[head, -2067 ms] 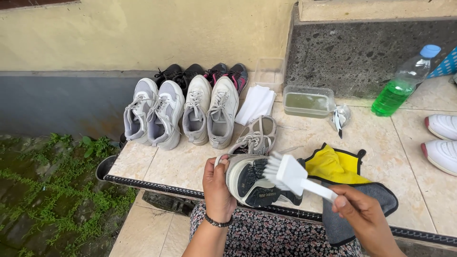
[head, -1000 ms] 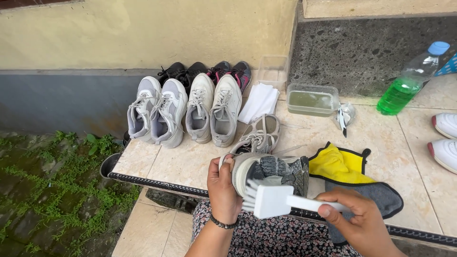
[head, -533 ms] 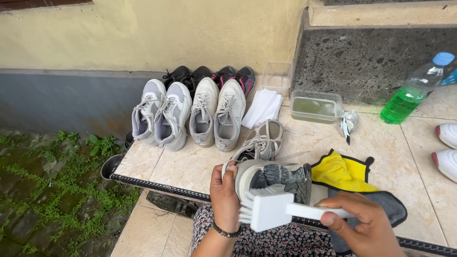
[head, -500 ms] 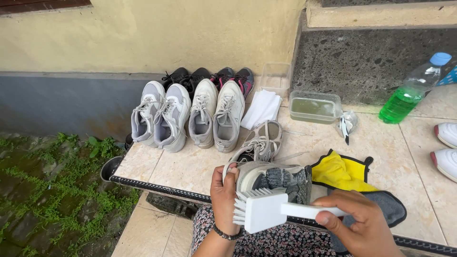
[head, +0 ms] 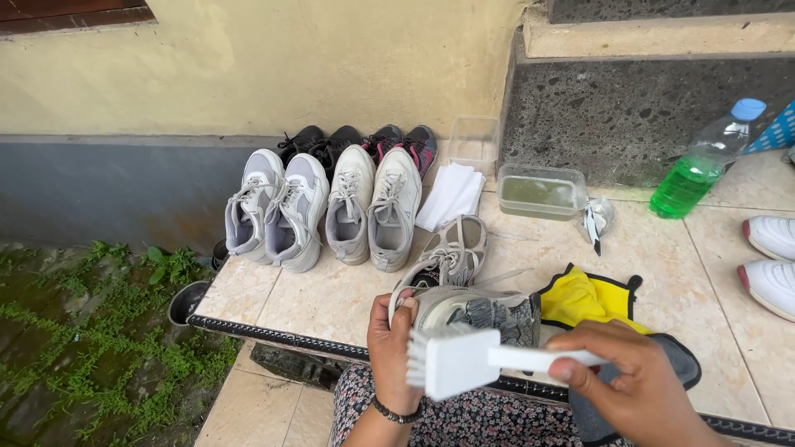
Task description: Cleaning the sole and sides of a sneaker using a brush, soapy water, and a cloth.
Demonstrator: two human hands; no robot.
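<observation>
Not much packaging here. A clear plastic bottle (head: 704, 165) with a blue cap and green liquid leans at 2 o'clock by the dark stone step. A clear rectangular tub (head: 542, 191) of murky greenish liquid sits at 1 o'clock, with an empty clear tub (head: 474, 142) just behind at 12. No labels, signs or screens that I can make out.

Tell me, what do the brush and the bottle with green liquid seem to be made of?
The brush, held in the right hand: probably white plastic, smooth matte handle, stiff white bristles. The bottle: likely clear thin plastic, glossy, since the green liquid shows through; its blue cap also looks plastic.
</observation>
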